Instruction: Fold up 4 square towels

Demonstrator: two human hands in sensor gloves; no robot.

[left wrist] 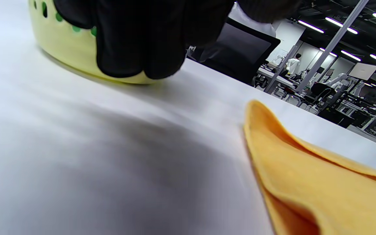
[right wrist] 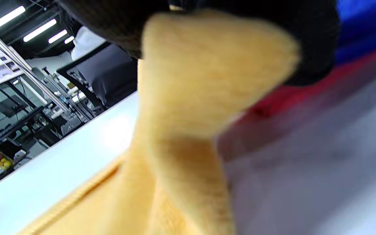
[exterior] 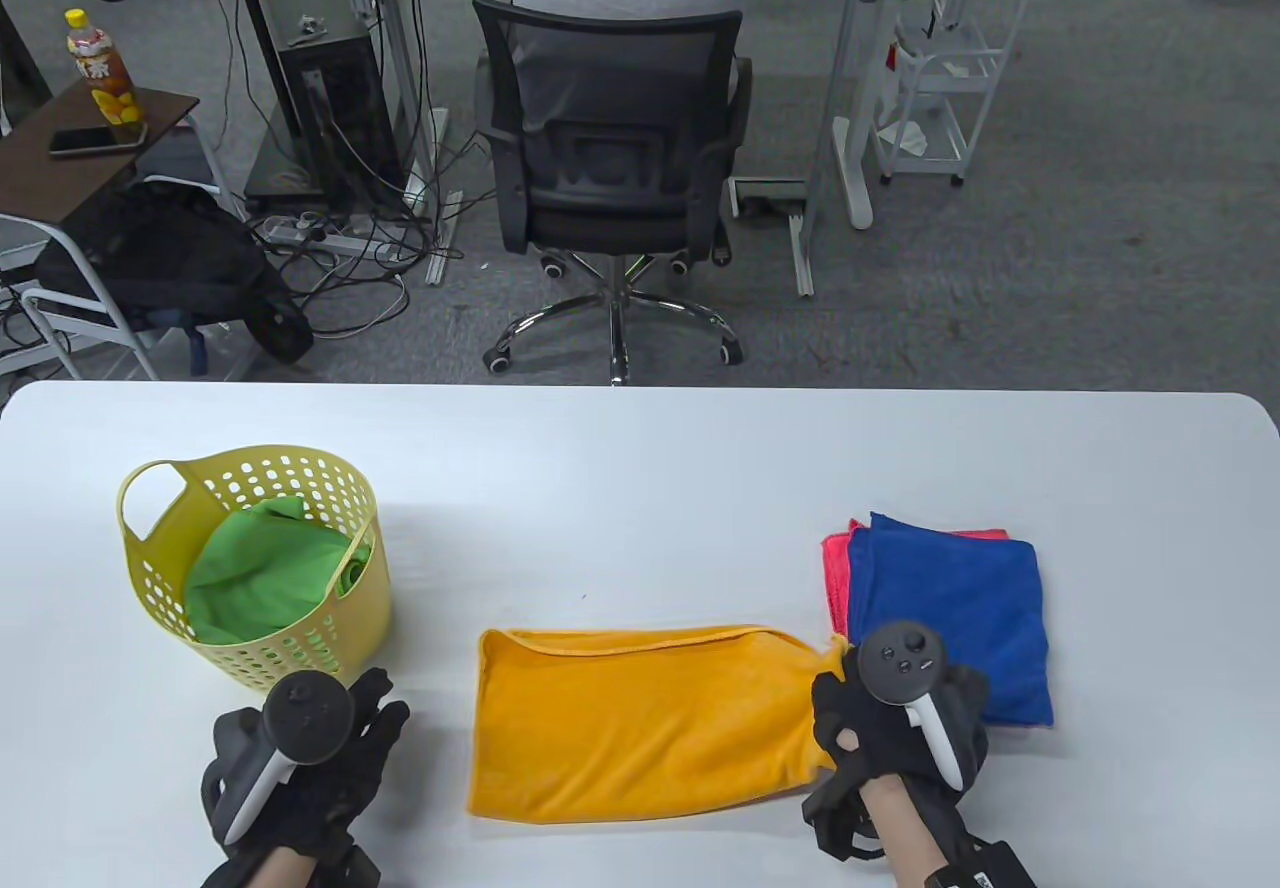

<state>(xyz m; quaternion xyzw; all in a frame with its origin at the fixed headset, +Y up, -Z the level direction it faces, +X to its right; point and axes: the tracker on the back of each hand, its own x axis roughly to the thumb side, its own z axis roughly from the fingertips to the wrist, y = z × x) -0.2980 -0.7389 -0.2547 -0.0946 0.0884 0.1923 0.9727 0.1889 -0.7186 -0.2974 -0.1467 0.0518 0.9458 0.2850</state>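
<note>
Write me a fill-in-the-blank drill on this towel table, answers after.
1. The right hand grips the ____ cloth towel.
2. The green cloth towel sits in the yellow perforated plastic ____.
3. The folded blue towel lies on a folded ____ towel.
Missing words: orange; basket; red

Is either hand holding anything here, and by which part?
The right hand grips the orange towel by its right end. The left hand holds nothing.
</note>
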